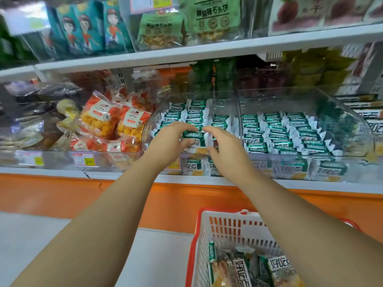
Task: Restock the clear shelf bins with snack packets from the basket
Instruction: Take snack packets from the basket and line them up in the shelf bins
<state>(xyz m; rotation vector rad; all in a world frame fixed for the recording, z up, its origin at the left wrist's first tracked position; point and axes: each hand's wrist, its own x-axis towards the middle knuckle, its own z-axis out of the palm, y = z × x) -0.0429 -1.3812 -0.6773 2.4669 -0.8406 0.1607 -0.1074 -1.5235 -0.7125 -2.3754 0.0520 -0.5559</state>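
Green-white snack packets (194,135); white-orange basket (228,228).

I log surfaces only.

- Clear moulded-plastic shelf bins (342,112): glossy, smooth, heavy glare on the walls.
- Green-white snack packets (279,131): thin plastic film, shiny, crimped at the ends.
- Orange-yellow snack bags (130,123): clear crinkly film, glossy, w/ matt-looking printed labels.
- White slotted plastic basket (228,228) w/ red rim: smooth, semi-matt.
- Yellow-white price tags (84,159): look like paper to me, matt.
- White shelf edge (207,49): smooth, satin; material n/d.
- Orange base panel (51,193): smooth, low sheen, hard; I can't tell metal vs. laminate.
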